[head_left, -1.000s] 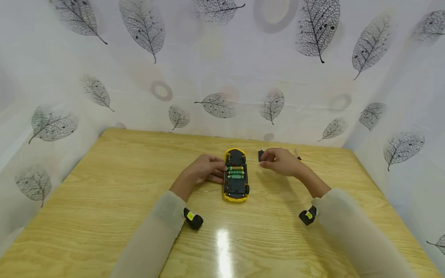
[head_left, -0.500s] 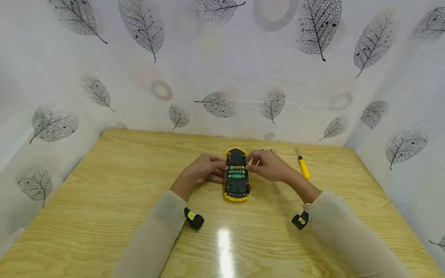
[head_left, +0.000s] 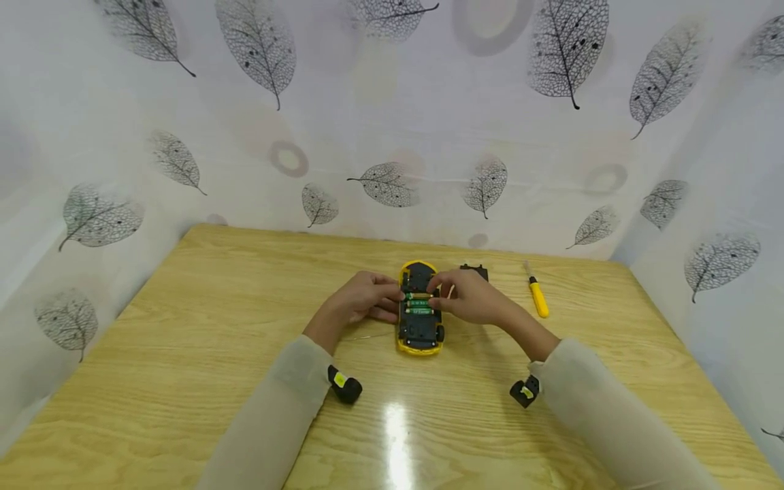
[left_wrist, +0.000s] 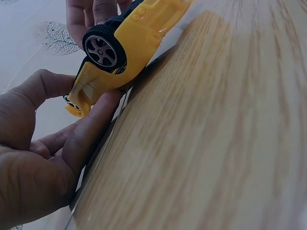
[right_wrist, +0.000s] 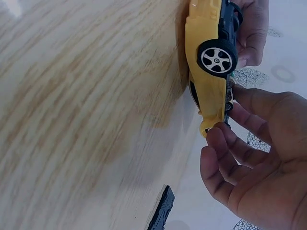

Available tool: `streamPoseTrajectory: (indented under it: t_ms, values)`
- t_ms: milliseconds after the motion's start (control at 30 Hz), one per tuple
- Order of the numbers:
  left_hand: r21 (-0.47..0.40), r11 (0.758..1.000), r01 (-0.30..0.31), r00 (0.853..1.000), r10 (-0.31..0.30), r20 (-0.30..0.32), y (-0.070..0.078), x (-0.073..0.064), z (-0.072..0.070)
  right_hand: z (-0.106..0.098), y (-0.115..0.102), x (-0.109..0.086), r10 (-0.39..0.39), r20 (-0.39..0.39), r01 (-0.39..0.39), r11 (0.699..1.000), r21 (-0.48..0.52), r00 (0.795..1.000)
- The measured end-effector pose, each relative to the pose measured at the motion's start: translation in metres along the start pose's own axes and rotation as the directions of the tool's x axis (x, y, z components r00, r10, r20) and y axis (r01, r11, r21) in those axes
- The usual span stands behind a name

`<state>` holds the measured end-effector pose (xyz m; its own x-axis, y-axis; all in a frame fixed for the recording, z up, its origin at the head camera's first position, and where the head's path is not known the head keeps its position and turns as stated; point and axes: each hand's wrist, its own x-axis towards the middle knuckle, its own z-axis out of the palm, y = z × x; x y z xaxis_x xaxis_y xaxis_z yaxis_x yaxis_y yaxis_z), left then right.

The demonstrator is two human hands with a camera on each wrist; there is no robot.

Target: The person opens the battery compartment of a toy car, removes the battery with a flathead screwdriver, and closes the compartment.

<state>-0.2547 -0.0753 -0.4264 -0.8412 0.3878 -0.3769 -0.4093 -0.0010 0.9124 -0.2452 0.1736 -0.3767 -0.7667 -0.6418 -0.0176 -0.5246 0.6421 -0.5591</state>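
Note:
A yellow toy car [head_left: 421, 333] lies upside down on the table, its black underside facing up. Its battery compartment is uncovered and holds several green batteries [head_left: 419, 311] side by side. My left hand [head_left: 367, 297] grips the car's left side, thumb on the upper edge and a finger low against the body, as the left wrist view shows. From the right, my right hand [head_left: 468, 296] reaches over the compartment. Its thumb and forefinger pinch at the right end of the top battery [head_left: 419, 296]; other fingertips [right_wrist: 218, 136] are by the car's side.
A black battery cover [head_left: 476, 271] lies behind my right hand, partly hidden. Farther right is a screwdriver [head_left: 537, 296] with a yellow handle. A thin shiny strip [head_left: 370, 337] lies on the table left of the car. Leaf-patterned cloth [head_left: 392, 122] borders the table's back.
My right hand has moved left from the battery cover to the car's batteries, uncovering the screwdriver and most of the cover. My left hand keeps its grip on the toy car.

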Motion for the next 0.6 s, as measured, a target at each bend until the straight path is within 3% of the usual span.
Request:
streamPoseTrajectory:
  t_ms: [600]
  values:
    - [-0.003, 1.000, 0.006, 1.000, -0.006, -0.003, 0.000, 0.000, 0.001, 0.005, -0.011, 0.008, 0.074, -0.025, -0.074, 0.997, 0.010, 0.997]
